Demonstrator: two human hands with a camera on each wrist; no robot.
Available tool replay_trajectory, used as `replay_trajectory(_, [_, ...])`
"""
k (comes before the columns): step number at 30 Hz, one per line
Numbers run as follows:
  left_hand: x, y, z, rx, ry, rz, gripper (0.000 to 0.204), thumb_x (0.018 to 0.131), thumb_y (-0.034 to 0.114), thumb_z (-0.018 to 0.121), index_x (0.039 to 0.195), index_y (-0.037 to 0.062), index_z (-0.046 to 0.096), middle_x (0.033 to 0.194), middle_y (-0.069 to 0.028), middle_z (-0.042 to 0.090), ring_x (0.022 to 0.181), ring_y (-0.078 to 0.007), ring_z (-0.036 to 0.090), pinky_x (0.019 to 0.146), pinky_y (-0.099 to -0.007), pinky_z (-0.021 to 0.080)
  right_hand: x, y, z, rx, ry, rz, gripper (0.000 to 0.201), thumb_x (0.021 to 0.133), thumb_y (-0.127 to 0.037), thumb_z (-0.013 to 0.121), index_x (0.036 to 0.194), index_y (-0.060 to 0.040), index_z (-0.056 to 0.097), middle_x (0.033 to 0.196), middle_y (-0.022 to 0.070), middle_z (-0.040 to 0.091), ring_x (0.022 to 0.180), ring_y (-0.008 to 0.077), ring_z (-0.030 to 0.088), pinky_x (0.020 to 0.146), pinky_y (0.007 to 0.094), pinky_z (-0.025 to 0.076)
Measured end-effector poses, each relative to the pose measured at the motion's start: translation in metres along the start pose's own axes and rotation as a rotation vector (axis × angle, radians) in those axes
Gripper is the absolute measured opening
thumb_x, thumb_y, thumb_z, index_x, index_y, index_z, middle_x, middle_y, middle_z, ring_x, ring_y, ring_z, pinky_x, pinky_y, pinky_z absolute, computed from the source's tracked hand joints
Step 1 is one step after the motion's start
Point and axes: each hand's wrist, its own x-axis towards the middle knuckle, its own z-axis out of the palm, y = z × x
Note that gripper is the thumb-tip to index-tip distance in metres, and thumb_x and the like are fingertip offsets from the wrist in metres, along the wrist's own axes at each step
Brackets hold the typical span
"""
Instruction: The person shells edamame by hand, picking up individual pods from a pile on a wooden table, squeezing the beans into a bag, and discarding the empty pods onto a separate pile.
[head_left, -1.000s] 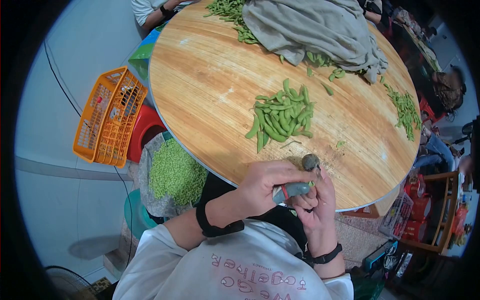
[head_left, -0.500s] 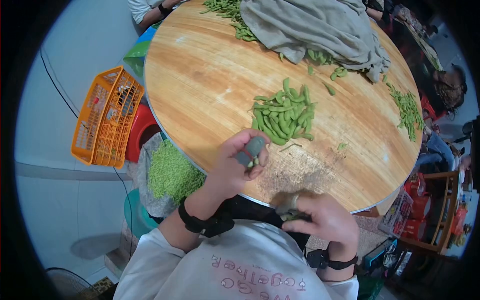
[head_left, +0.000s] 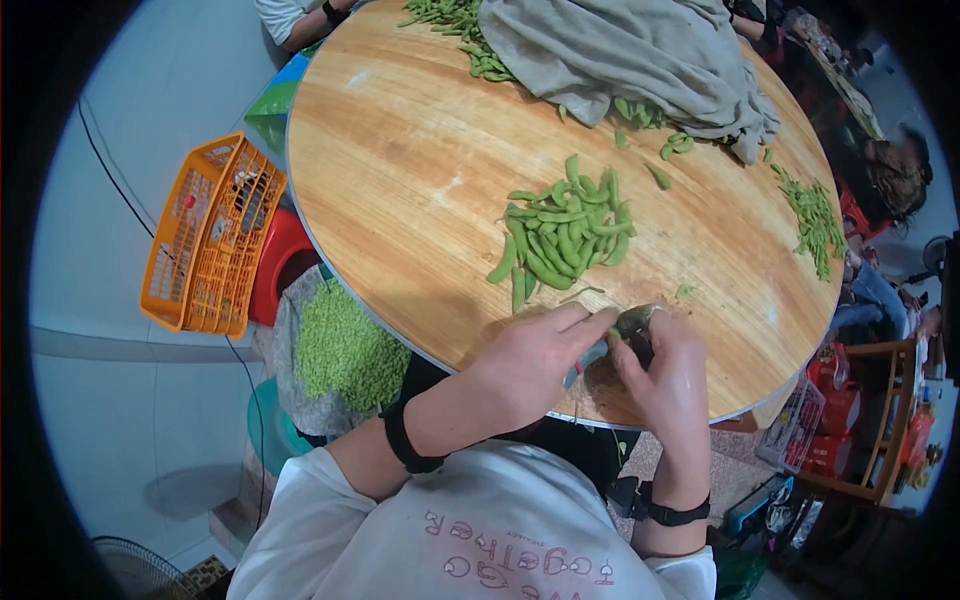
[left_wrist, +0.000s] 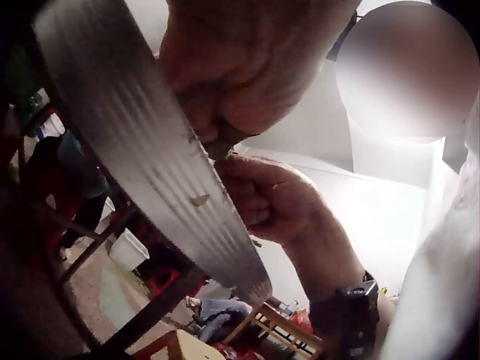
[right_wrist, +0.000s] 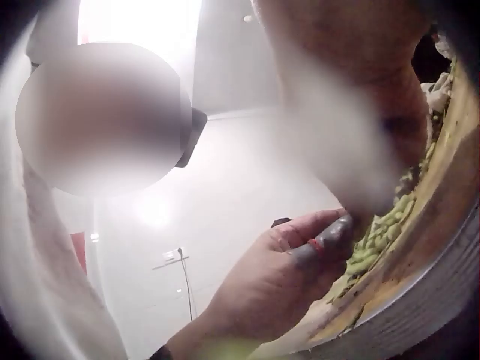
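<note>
Over the table's near edge, my left hand [head_left: 525, 370] and right hand [head_left: 675, 375] meet at the fingertips. A small piece of a green edamame pod [head_left: 614, 337] shows between them, pinched by both hands and mostly hidden by the fingers. A grey cover with a red band [right_wrist: 321, 245] wraps the left thumb. Another dark grey cover [head_left: 634, 320] sits on a digit of the right hand. Just beyond the hands lies a pile of whole edamame pods [head_left: 565, 235].
A grey cloth [head_left: 630, 60] covers more pods at the far side of the round wooden table [head_left: 400, 180]. Shelled beans [head_left: 350, 345] fill a bag at the left, near a red stool [head_left: 280, 265] and an orange basket [head_left: 215, 235]. Loose pods [head_left: 808, 220] lie at the right.
First the hands were together; then they parted, the left toward the pod pile and the right to the table edge. Now they are back together, with a green pod between the fingertips.
</note>
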Motion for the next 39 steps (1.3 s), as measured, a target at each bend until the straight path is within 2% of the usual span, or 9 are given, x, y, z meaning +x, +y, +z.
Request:
replay_trajectory(4, [0.002,0.000,0.001,-0.127,-0.028,-0.067,0.034,0.069,-0.006,0.060,0.102,0.0019,0.058,0.084,-0.0117,0.057,0.076,-0.0291,0.057,0.068,-0.0339,0.047,-0.010,0.007,-0.004,0.433,-0.091,0.118,0.015,0.079,-0.009,0.064,0.079,0.0015,0.054,0.060,0.0058,0.054,0.054,0.0113,0.050,0.050,0.0266,0.039])
replay_trajectory(7, [0.003,-0.003,-0.003,-0.145,-0.122,-0.046,0.029,0.069,-0.006,0.061,0.097,0.0007,0.057,0.082,-0.0129,0.056,0.075,-0.0285,0.057,0.066,-0.0304,0.047,-0.014,0.016,0.003,0.716,-0.177,0.274,0.014,0.083,-0.011,0.063,0.081,0.0009,0.055,0.066,-0.0014,0.052,0.063,0.0031,0.043,0.052,0.0210,0.037])
replay_trajectory(11, [0.002,-0.008,0.001,-0.111,-0.116,-0.048,0.024,0.071,-0.005,0.061,0.094,0.0004,0.057,0.080,-0.0086,0.058,0.074,-0.0218,0.057,0.065,-0.0282,0.046,-0.017,0.011,0.001,0.751,-0.216,0.228,0.014,0.087,-0.014,0.059,0.086,-0.0005,0.055,0.066,-0.0032,0.050,0.059,0.0033,0.042,0.051,0.0196,0.035])
replay_trajectory(16, [0.001,-0.006,0.007,-1.230,0.164,-0.593,0.008,0.078,0.003,0.063,0.084,0.0040,0.058,0.075,0.0015,0.056,0.061,-0.0043,0.048,0.051,-0.0200,0.036,-0.029,-0.003,0.000,1.253,-0.290,0.393,0.021,0.096,-0.019,0.039,0.096,-0.0012,0.050,0.063,-0.0029,0.043,0.053,0.0049,0.034,0.047,0.0192,0.028])
replay_trajectory(20, [0.000,-0.002,0.014,-1.115,0.213,-0.565,0.005,0.080,0.006,0.063,0.082,0.0048,0.058,0.073,0.0008,0.056,0.054,-0.0028,0.044,0.048,-0.0170,0.030,-0.035,-0.007,0.000,1.312,-0.398,0.453,0.022,0.096,-0.019,0.037,0.084,-0.0031,0.046,0.061,-0.0019,0.042,0.053,0.0048,0.034,0.048,0.0190,0.029])
replay_trajectory(28, [-0.005,-0.005,0.021,-0.655,0.278,-0.449,0.003,0.079,0.001,0.058,0.081,0.0018,0.056,0.075,-0.0008,0.056,0.066,-0.0067,0.052,0.057,-0.0199,0.042,-0.036,0.003,0.011,1.340,-0.403,0.442,0.019,0.096,-0.015,0.038,0.082,-0.0039,0.045,0.061,-0.0006,0.044,0.049,0.0047,0.033,0.043,0.0192,0.026])
replay_trajectory(32, [-0.006,-0.007,0.020,-0.666,0.198,-0.402,0.005,0.079,0.002,0.059,0.084,0.0021,0.056,0.076,-0.0005,0.056,0.068,-0.0062,0.052,0.059,-0.0201,0.043,-0.034,-0.001,0.010,1.332,-0.353,0.447,0.017,0.095,-0.013,0.040,0.084,-0.0034,0.047,0.061,-0.0006,0.045,0.046,0.0043,0.032,0.042,0.0187,0.026])
replay_trajectory(37, [-0.010,-0.014,0.015,-1.250,-0.063,-0.510,0.015,0.077,0.001,0.064,0.089,0.0023,0.055,0.080,0.0016,0.054,0.073,-0.0050,0.051,0.066,-0.0201,0.043,-0.035,0.000,0.005,1.479,-0.415,0.552,0.013,0.094,-0.012,0.043,0.088,-0.0029,0.050,0.060,-0.0012,0.047,0.045,0.0043,0.034,0.042,0.0183,0.027])
replay_trajectory(39, [-0.006,-0.005,0.015,-0.993,-0.056,-0.447,0.017,0.075,0.000,0.065,0.089,0.0025,0.056,0.081,0.0015,0.055,0.075,-0.0052,0.050,0.067,-0.0203,0.043,-0.039,0.004,0.014,1.402,-0.394,0.516,0.012,0.093,-0.011,0.044,0.089,-0.0028,0.051,0.061,-0.0011,0.048,0.046,0.0042,0.035,0.042,0.0184,0.028])
